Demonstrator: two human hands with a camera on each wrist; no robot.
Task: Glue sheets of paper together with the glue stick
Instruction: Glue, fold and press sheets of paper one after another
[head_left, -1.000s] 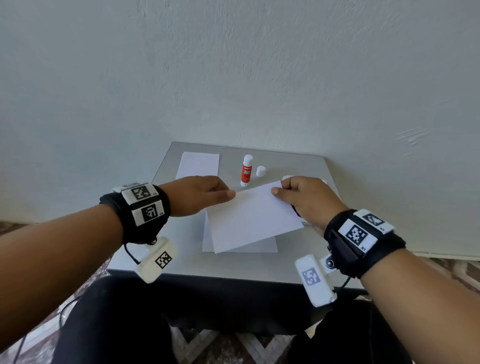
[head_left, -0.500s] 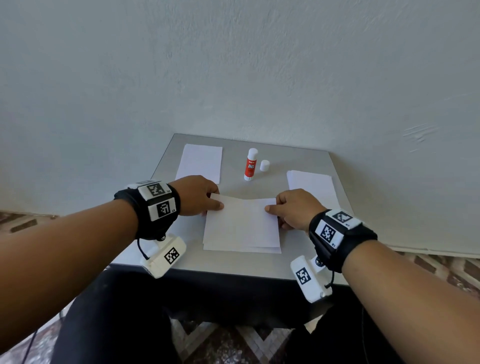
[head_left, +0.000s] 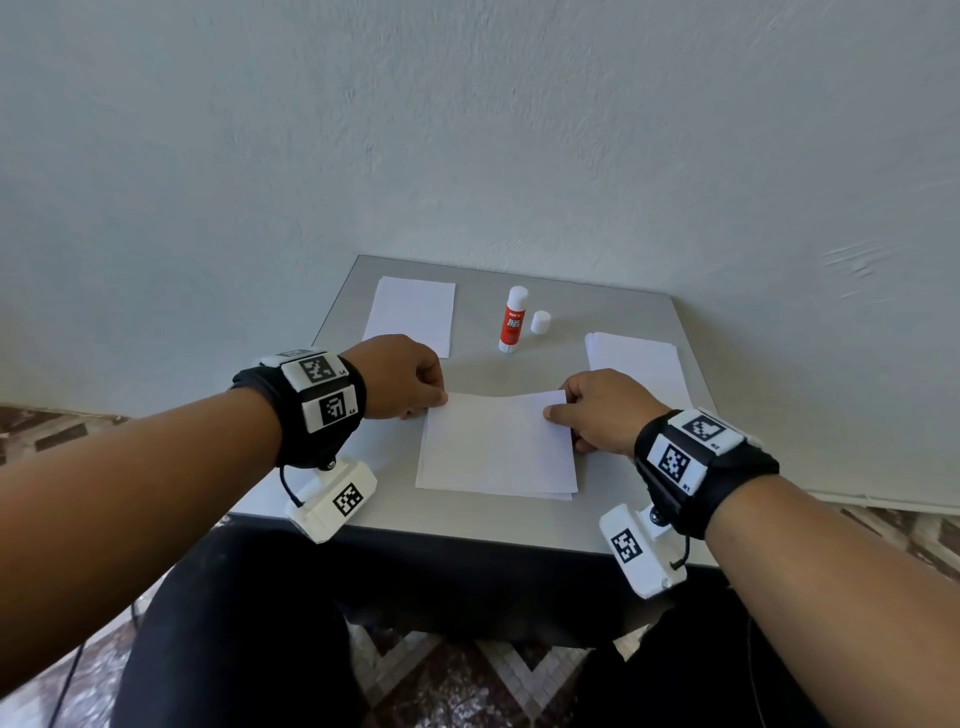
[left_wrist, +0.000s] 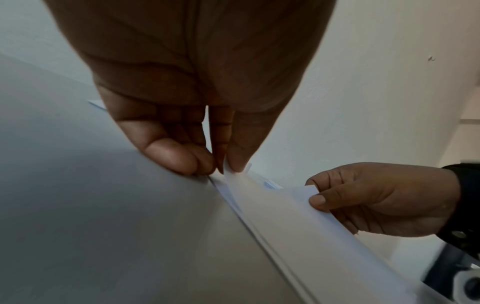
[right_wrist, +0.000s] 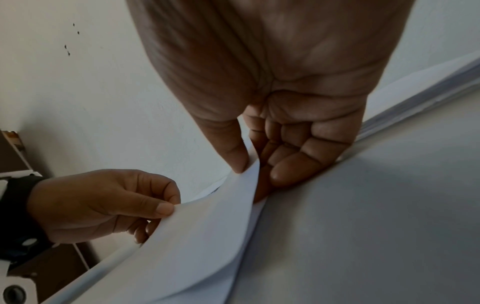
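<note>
While left hand (head_left: 402, 378) pinches far-left corner and right hand (head_left: 597, 410) pinches far-right corner, thin white paper sheet (head_left: 498, 447) bows over white stack on grey tabletop (head_left: 613, 317); uncapped red-and-white glue stick (head_left: 513, 325) upright behind.

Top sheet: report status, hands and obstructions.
Left hand and right hand pinch top sheet's far corners. Sheet bowed over lower sheets. Glue stick uncapped, upright, clear behind.

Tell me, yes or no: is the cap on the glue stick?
No: in the head view the white cap stands on the table just right of the upright glue stick, apart from it.
</note>
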